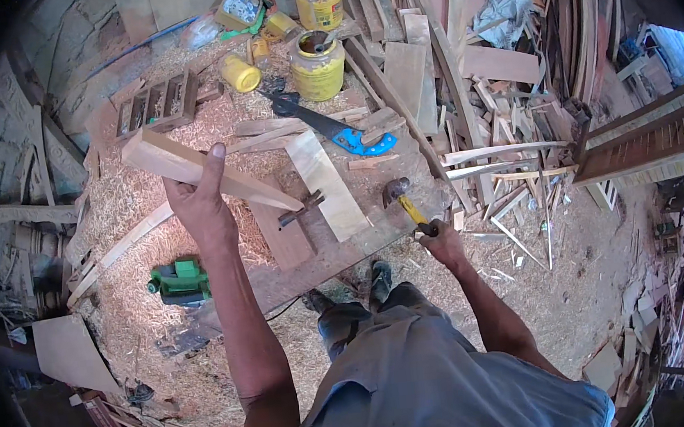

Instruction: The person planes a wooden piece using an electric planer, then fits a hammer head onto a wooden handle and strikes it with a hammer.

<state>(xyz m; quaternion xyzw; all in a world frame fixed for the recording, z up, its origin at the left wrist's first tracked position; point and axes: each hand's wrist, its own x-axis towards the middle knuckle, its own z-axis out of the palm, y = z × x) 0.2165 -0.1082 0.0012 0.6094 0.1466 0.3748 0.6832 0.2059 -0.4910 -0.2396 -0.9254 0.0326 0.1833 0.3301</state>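
Observation:
My left hand (201, 204) is closed around a thick length of pale wood (162, 155), holding it tilted above the workbench with its narrower end pointing right. That end comes close to a dark metal piece (302, 209), whose kind I cannot make out; whether they touch is unclear. A hammer (412, 210) with a yellow and black handle is gripped in my right hand (442, 243), its head over the bench's right front edge. Between the hands lie a pale flat board (328, 186) and a browner board (285, 239).
A handsaw (325, 126) with a blue handle lies farther back, near yellow tubs (318, 76). A green power tool (180, 283) sits among wood shavings at left. Scrap wood (505, 115) is heaped at right. A wooden compartment tray (157, 106) stands at the back left.

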